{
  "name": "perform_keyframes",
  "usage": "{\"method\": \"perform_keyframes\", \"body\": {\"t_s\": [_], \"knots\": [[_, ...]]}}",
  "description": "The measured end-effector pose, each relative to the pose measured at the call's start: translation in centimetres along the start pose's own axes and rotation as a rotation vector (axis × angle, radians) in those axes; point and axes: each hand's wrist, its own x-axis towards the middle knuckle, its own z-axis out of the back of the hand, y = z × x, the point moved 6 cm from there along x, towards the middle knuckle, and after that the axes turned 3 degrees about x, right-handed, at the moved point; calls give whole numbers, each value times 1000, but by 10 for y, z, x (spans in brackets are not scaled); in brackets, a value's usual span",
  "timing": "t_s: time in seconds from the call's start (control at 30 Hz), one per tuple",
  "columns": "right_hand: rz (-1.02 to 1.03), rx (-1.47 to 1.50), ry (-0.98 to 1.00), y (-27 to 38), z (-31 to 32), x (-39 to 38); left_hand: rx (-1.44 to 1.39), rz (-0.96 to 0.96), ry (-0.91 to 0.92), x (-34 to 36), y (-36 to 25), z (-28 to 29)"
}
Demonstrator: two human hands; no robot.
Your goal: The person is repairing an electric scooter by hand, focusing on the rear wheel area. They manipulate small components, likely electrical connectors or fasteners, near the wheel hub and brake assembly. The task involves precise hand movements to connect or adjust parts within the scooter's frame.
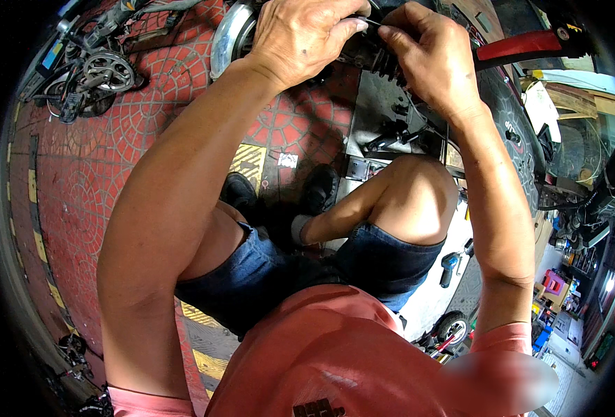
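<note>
At the top of the view both my hands are raised close together over a dark mechanical assembly. My left hand [300, 38] is closed, with thumb and fingers pinching one end of a thin dark cable [372, 22]. Opposite it, my right hand [438, 61] pinches the same cable between thumb and bent fingers. Just below the right fingers shows a black ribbed part [388, 66], like a coil spring. A round silvery metal rim [229, 43] stands left of my left wrist. To the right of my right hand runs a red curved bar [519, 47] with a dark end.
Bicycle parts with a crankset [109, 71] lie at the far left on red patterned paving [158, 118]. Dark tools or parts [394, 133] lie on a grey surface beyond my knee. A blue-and-black power tool [450, 267] and a small wheel [452, 326] are at my right side.
</note>
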Motion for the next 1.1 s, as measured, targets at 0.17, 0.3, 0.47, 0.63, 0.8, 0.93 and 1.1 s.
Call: {"method": "perform_keyframes", "body": {"t_s": [0.17, 0.3, 0.47, 0.63, 0.8, 0.93, 1.1], "knots": [[-2, -11, 49, 4, 3, 3, 2, -12, -11, 0, -2, 0], [-12, 4, 50, 4, 3, 0, 27, 30, 13, 1, -1, -1], [13, -58, 0, 17, 3, -4, -6, 10, -4, 0, 2, 0], [210, -140, -39, -10, -11, 0, 42, 65, -53, -4, -1, 0], [247, -201, -17, -6, -16, 4, -161, 865, -554, -70, -16, -36], [210, -118, -8, -10, -22, 10, -1004, 1137, -241, -105, -100, -145], [179, -145, -1, -11, -25, 11, -1062, 1001, -220, -77, -121, -165]]}}
